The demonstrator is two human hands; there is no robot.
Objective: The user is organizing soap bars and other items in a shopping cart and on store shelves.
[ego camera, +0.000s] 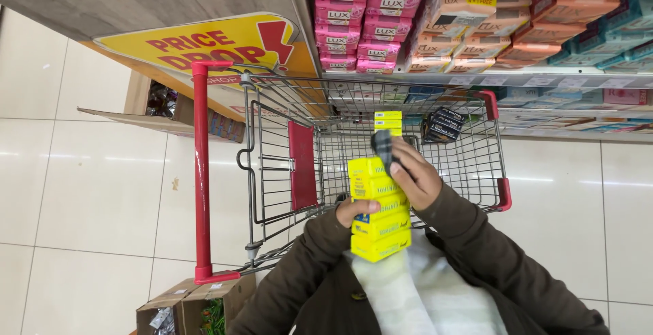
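A stack of several yellow soap boxes (378, 212) rests against my chest above a wire shopping cart (272, 144). My left hand (356, 210) grips the stack from the left side, fingers curled round a middle box. My right hand (416, 176) lies on the top right of the stack and pinches a small dark grey cloth-like thing (382, 146) over the top box. Inside the cart's far end lie more yellow boxes (388, 120) and a bundle of dark boxes (443, 125).
The cart's red handle bar (201, 172) stands to the left and a red child-seat flap (303, 165) inside it. Store shelves with pink (354, 15), peach and teal soap boxes run beyond the cart. A yellow sale sign (204, 46) hangs left. Open cardboard cartons (194, 304) sit on the tiled floor.
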